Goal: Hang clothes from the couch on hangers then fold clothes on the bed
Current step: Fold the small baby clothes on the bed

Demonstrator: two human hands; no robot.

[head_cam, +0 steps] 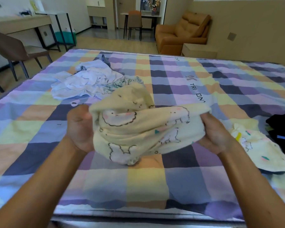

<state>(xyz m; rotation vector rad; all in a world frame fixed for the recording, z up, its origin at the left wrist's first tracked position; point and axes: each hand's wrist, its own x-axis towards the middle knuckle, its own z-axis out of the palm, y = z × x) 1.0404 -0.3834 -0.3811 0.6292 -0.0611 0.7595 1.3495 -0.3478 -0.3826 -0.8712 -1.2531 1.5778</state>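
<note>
Both hands, left hand (80, 127) and right hand (215, 135), fingers curled gripping yellow garment (138, 127) mid-frame, over bed (138, 183).

The one camera sat on the person's head at the near edge of the bed (146, 181), facing forward and down across it. Its wide lens took in the left grip (80, 127) and right grip (215, 135) holding a yellow garment (138, 129) close at mid-frame, and the couch (179, 33) far off at upper right.

Soft matt cloth garment (138, 129)
</note>
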